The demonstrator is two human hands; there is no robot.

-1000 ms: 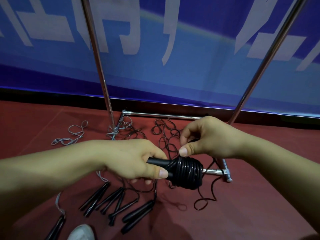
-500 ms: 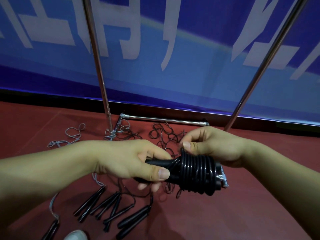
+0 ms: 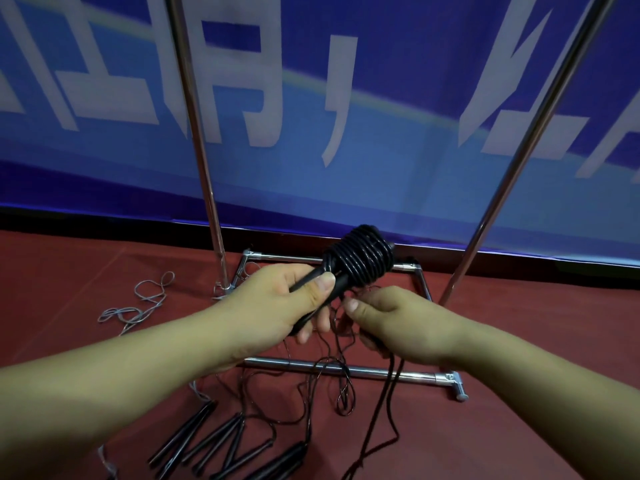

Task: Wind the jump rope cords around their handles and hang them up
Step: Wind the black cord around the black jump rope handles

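Your left hand grips the handles, wound coil angled to 1 o'clock, keeping wraps tight; your right hand pinches the loose cord below, at 5 o'clock.

My left hand grips the black handles, tilted up and away, with the cord coil wound round their far end. My right hand pinches the loose cord, which trails to the red floor over the rack base.
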